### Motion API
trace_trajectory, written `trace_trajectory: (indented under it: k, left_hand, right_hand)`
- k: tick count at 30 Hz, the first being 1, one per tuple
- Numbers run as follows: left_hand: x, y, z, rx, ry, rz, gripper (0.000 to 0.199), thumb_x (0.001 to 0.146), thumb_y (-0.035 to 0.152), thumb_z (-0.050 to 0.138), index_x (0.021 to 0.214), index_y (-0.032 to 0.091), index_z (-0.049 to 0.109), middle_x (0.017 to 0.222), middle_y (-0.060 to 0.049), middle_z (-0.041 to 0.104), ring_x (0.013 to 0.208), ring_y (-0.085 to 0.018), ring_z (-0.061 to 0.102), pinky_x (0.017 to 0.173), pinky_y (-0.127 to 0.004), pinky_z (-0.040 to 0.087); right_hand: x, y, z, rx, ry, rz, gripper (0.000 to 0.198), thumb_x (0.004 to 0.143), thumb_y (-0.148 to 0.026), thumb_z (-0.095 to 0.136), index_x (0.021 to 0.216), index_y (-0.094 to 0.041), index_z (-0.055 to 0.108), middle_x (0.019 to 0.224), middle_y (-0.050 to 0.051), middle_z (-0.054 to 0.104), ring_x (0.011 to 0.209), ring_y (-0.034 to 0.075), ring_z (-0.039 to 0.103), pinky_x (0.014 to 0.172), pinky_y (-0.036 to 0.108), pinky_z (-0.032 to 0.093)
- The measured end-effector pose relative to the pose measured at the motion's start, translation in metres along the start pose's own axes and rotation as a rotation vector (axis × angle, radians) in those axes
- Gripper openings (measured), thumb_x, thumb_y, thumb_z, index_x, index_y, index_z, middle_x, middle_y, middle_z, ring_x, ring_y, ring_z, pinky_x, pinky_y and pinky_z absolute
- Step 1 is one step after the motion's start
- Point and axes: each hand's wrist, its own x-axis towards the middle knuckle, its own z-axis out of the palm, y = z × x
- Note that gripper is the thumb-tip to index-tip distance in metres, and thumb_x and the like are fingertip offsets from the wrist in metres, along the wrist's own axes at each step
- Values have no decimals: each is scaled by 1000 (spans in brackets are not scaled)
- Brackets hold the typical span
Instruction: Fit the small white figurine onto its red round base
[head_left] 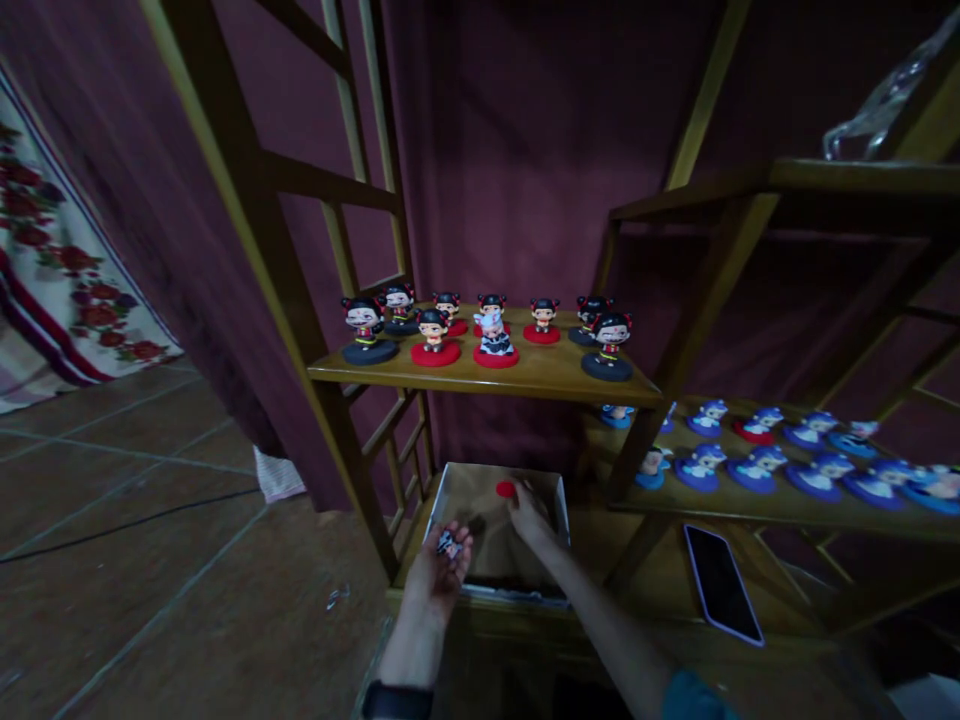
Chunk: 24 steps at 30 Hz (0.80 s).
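Over the box point(480, 492), right hand point(529, 512) partly hides red disc point(505, 489)

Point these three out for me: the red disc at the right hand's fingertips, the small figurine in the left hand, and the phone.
Red disc point(505, 489): head view, on its flat face.
Small figurine point(449, 545): head view, mid-body.
Phone point(724, 583): head view, on its dark screen.

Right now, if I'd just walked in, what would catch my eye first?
Probably the black-haired figurines on the middle shelf. Next, the mostly purplish-blue figurines on the lower shelf at right. Below, the left hand holds a small figurine, and the right hand is at a red disc in or just above the open box.
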Motion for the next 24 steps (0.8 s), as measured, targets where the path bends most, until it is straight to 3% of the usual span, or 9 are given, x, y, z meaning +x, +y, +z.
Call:
trace_trajectory:
  k: [4, 8, 11, 16, 20, 24]
  left_hand:
    - [2, 6, 5, -14, -21, -33, 18, 84, 25, 45, 82, 12, 57, 75, -8, 62, 63, -14, 62, 51, -23, 49]
    - [7, 11, 2, -42, -9, 2, 21, 85, 27, 41, 81, 13, 56, 73, -7, 62, 62, -14, 61, 53, -24, 49]
    - [10, 12, -1, -48, 21, 6, 20, 84, 27, 42, 79, 14, 56, 69, -6, 61, 60, -14, 60, 56, -27, 50]
    - [12, 1, 2, -29, 49, 30, 13, 80, 16, 43, 77, 14, 56, 62, -3, 58, 55, -12, 58, 59, -27, 50]
    - [11, -13, 10, 35, -2, -16, 9, 81, 17, 47, 75, 13, 54, 66, -5, 61, 57, -13, 60, 57, -25, 49]
    - [12, -22, 14, 124, -10, -6, 21, 77, 32, 57, 69, 13, 52, 60, -4, 60, 49, -11, 57, 45, -20, 43]
  right_hand:
    - [-1, 4, 21, -202, -75, -27, 46, 73, -10, 44, 117, -19, 51, 121, 9, 52, 119, 20, 41, 101, 32, 29]
    - [-12, 0, 21, -248, -161, -3, 34, 72, -8, 45, 98, -21, 62, 107, 7, 59, 110, 21, 47, 97, 33, 30]
    - [-18, 4, 10, -105, -185, 46, 28, 71, -10, 47, 89, -23, 64, 99, 4, 61, 100, 19, 53, 93, 33, 33]
    - [-21, 18, -1, 289, -167, 257, 25, 74, -20, 44, 94, -21, 59, 87, 1, 63, 83, 16, 59, 79, 31, 44]
    - [-8, 10, -2, 120, -140, 154, 24, 74, -19, 46, 93, -22, 60, 96, 3, 64, 93, 17, 57, 85, 31, 41]
    - [6, -3, 5, -35, -140, 87, 24, 71, -17, 51, 92, -20, 61, 102, 7, 63, 101, 20, 55, 86, 30, 40]
